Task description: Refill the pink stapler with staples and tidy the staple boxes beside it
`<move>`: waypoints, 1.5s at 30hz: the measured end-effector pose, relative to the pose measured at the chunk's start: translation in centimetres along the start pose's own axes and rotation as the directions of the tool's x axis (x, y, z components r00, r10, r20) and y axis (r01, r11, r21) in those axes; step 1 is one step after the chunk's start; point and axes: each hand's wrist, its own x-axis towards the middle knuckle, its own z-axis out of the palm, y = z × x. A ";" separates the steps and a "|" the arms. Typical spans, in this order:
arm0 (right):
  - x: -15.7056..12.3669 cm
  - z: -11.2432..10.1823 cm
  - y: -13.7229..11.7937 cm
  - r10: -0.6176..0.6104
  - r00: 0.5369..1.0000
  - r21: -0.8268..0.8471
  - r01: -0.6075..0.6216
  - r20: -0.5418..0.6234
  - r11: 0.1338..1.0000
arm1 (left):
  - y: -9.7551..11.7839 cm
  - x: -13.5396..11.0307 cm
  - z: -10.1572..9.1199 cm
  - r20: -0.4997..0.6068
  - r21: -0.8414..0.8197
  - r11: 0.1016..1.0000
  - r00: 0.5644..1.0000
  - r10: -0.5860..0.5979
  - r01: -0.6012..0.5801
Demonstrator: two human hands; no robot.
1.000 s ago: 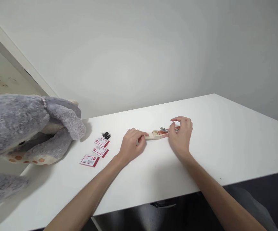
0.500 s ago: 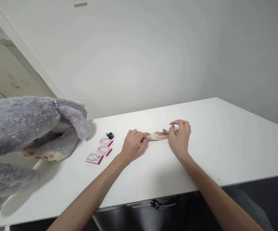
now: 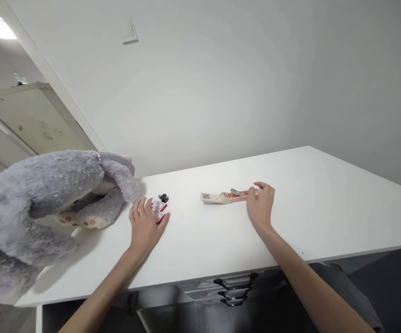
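A beige and pink stapler (image 3: pixel 221 197) lies opened out flat on the white table (image 3: pixel 307 208). My right hand (image 3: pixel 261 206) rests at its right end, fingers curled loosely against the pink part. My left hand (image 3: pixel 144 226) lies flat with fingers spread over small red and white boxes (image 3: pixel 159 206), covering most of them. A small black clip (image 3: pixel 163 198) sits just beyond the boxes.
A large grey plush toy (image 3: pixel 47 203) lies across the table's left end, close to my left hand. Drawer handles (image 3: pixel 233 289) show under the table's front edge. A white wall rises behind the table.
My left hand has left the stapler's beige end and moved left onto the small red boxes. My right hand stays at the stapler's right end. The view has tilted upward.
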 end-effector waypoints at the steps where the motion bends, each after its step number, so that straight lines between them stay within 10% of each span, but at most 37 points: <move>1: -0.1 -0.3 0.1 0.019 1.000 -0.002 -0.019 0.006 1.000 | -0.7 0.0 0.0 0.037 -0.003 1.000 0.999 -0.031 0.031; 7: -1.2 -2.1 0.4 -0.033 0.998 -0.024 0.034 0.055 0.999 | -2.1 1.0 0.1 0.219 -0.126 0.978 0.966 -0.139 0.169; 19: -3.3 -4.6 0.4 -0.067 0.991 -0.010 0.069 0.114 0.998 | 1.5 -0.6 -3.1 -0.071 -0.212 0.957 0.980 0.189 -0.200; 25: -3.3 -5.0 0.3 -0.044 0.975 0.019 0.041 0.219 0.999 | 3.5 -1.1 -3.0 0.000 -0.247 0.969 1.000 0.022 -0.021; 39: -3.4 -4.9 0.6 -0.095 0.961 0.014 0.095 0.260 0.995 | -3.1 -0.9 -2.3 0.212 -0.104 0.973 0.960 -0.182 0.207; 45: -3.3 -4.9 0.5 -0.089 0.960 0.007 0.091 0.267 0.996 | -3.3 -1.6 -3.1 0.118 -0.148 0.987 0.992 -0.040 0.057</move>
